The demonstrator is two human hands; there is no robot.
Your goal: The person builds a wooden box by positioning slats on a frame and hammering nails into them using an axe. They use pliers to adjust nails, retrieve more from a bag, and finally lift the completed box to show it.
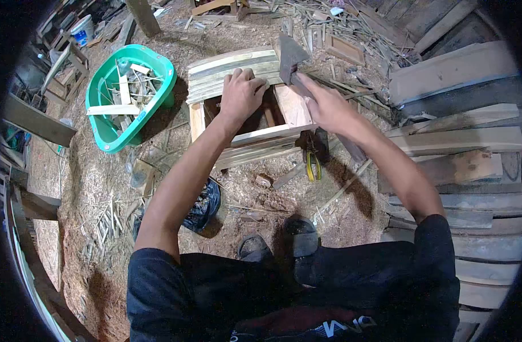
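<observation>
A wooden box (261, 135) with an open gap in its top stands in front of me, pale slats (232, 64) covering the far part. My left hand (242, 97) is closed at the near edge of these slats; its curled fingers hide whatever is in them. In my right hand (328, 108) is the handle of a hatchet (292, 57), its broad blade raised above the box's far right corner. Yellow-handled pliers (313, 166) hang or lean at the box's near right side, close to a dark item I cannot make out.
A green tub (171, 77) with wood offcuts stands at left, a black plastic bag (204, 208) nearer me. Boards (460, 139) lie stacked along the right. Scrap sticks (363, 40) and shavings cover the ground at the back. A white bucket (83, 28) stands far left.
</observation>
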